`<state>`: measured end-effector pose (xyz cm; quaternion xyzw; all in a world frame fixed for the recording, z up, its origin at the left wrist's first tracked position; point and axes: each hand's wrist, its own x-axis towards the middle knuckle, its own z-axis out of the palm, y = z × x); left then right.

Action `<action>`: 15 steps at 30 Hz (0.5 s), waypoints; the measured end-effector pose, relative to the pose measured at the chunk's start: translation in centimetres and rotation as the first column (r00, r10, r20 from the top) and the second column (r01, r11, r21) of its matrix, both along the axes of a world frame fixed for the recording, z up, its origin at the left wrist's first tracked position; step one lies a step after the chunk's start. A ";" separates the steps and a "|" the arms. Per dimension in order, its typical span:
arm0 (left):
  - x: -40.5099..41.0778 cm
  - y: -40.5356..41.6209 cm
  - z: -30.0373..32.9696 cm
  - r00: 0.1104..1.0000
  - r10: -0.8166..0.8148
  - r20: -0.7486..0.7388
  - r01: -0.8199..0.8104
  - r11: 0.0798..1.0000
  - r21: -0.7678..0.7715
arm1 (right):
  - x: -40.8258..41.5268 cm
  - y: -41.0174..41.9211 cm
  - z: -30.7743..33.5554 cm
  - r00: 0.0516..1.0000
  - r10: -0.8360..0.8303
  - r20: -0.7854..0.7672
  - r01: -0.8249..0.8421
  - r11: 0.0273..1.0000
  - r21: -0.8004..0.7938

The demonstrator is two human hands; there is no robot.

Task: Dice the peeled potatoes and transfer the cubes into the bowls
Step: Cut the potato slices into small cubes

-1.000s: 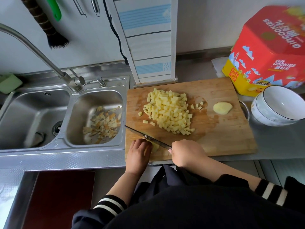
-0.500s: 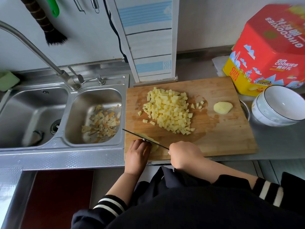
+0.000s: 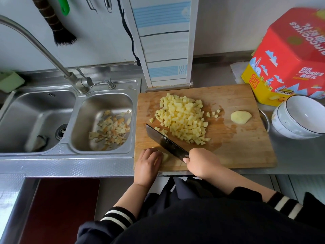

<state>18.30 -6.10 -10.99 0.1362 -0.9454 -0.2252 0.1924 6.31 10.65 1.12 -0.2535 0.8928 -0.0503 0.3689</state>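
Knife (image 3: 166,142) now tilted flat, fingers (image 3: 186,159) clenched

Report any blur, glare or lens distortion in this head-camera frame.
Head view: wide-angle bending curves the faucet and the counter edges; soft daylight glare lies on the sink steel; the cookie tin smears at its top corner; potato cubes, knife and both hands stay reasonably sharp.

A pale wall (image 3: 228,23) backs a stainless-steel counter (image 3: 299,155). At left, a double steel sink (image 3: 70,155) with a curved faucet (image 3: 35,43) — peel scraps (image 3: 110,127) lie in the right basin. A dark brush (image 3: 56,23) and a green handle (image 3: 64,6) hang on the wall. A white, blue-striped panel (image 3: 165,41) leans upright at the far side. At near left, a dark red surface (image 3: 61,208).
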 end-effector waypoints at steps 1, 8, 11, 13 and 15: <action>0.0 0.0 0.1 1.000 -0.002 0.003 0.002 1.000 0.004 | -0.1 0.2 0.1 1.000 -0.004 -0.016 0.004 1.000 -0.001; 0.6 -0.1 0.5 0.999 -0.023 -0.035 0.022 0.999 -0.046 | 0.2 0.5 1.1 0.999 -0.006 -0.044 0.005 1.000 -0.018; 0.8 -0.2 0.4 0.999 -0.037 -0.018 0.037 0.999 -0.034 | 0.8 0.1 1.5 0.998 0.069 -0.014 -0.068 0.998 0.011; 0.8 -0.3 0.4 0.999 -0.048 -0.002 0.048 0.998 -0.043 | 1.1 -0.2 1.5 0.994 0.114 -0.001 -0.113 0.993 0.034; 0.7 -0.4 0.4 0.998 -0.054 0.017 0.055 0.998 -0.042 | 1.3 -0.4 1.6 0.990 0.144 0.004 -0.144 0.988 0.050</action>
